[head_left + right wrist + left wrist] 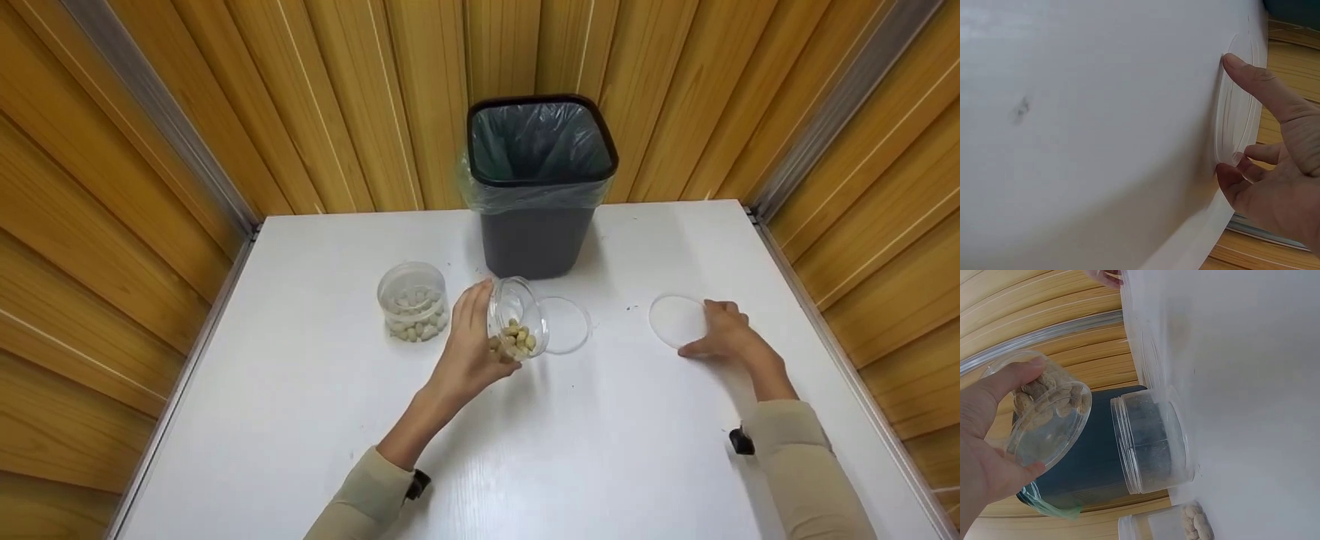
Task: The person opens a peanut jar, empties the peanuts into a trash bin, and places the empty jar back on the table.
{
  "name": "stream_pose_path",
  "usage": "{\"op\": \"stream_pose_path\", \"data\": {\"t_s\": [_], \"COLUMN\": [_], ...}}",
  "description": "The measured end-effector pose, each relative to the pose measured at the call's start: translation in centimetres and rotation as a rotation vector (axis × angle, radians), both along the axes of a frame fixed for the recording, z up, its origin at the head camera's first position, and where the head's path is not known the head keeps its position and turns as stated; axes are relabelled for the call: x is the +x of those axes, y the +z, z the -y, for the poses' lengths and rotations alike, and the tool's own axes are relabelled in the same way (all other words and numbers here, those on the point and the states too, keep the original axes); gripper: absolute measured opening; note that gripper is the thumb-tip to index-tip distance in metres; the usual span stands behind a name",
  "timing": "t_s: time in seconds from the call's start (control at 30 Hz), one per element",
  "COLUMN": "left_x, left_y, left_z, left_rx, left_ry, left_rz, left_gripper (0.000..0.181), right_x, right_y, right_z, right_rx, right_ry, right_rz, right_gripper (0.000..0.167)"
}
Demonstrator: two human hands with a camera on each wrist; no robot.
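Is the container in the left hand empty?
No, the left wrist view shows peanuts inside the clear container that the left hand holds.

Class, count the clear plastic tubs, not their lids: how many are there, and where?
3. The left hand holds a tilted tub containing peanuts; an empty tub stands on the white table; a second peanut-filled tub stands farther left.

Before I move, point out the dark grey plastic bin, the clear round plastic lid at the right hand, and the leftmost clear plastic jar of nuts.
Bin (534,244), head view: front wall.
Lid (674,320), head view: flat face.
Jar (411,277), head view: back inner wall.
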State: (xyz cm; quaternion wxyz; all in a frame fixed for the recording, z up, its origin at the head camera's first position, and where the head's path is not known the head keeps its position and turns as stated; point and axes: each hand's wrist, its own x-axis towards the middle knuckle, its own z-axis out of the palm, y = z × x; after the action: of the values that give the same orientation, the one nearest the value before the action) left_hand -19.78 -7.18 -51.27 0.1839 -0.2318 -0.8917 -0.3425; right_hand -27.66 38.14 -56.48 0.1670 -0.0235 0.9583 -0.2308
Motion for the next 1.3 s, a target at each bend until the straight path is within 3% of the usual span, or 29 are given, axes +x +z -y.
{"op": "stream_pose_path", "data": {"t_s": [0.2,0.33,0.5,0.6,0.73,0.87,1.0,1.13,1.3], "left_x": [0.0,-0.1,-0.1,-0.1,-0.1,0.0,0.2,0.1,-0.1], "left_y": [0.2,0.2,0.1,0.0,0.0,-0.1,-0.2,0.0,0.1], "left_z": [0.0,0.1,0.3,0.3,0.0,-0.1,0.4,1.2,1.6], "left_rx": [0.003,0.014,0.018,0.018,0.022,0.019,0.015,0.032,0.04], "left_ry": [0.009,-0.002,0.001,0.001,-0.001,-0.009,-0.006,0.025,0.033], "left_rz": [0.017,0.003,-0.026,-0.035,-0.032,-0.013,0.005,-0.007,-0.01], "left_gripper": [0.125,0.125,0.125,0.126,0.127,0.127,0.127,0.128,0.129], "right_x": [-0.3,-1.1,-3.3,-4.4,-5.6,-6.9,-8.2,-9.3,-10.8], "right_y": [0.8,3.2,9.2,13.9,19.3,22.6,23.8,23.7,23.1], "right_z": [-0.3,-0.2,1.5,3.9,7.0,9.5,11.6,13.4,15.1], "right_rx": [0.038,0.03,-0.05,-0.149,-0.38,-0.521,-0.519,-0.554,-0.815], "right_ry": [0.046,0.076,0.161,0.137,0.063,0.011,-0.032,-0.062,-0.191], "right_rz": [0.041,0.079,-0.056,-0.14,-0.123,-0.048,0.016,0.092,0.249], "right_gripper": [0.122,0.126,0.1,0.083,0.071,0.07,0.067,0.067,0.074]}}
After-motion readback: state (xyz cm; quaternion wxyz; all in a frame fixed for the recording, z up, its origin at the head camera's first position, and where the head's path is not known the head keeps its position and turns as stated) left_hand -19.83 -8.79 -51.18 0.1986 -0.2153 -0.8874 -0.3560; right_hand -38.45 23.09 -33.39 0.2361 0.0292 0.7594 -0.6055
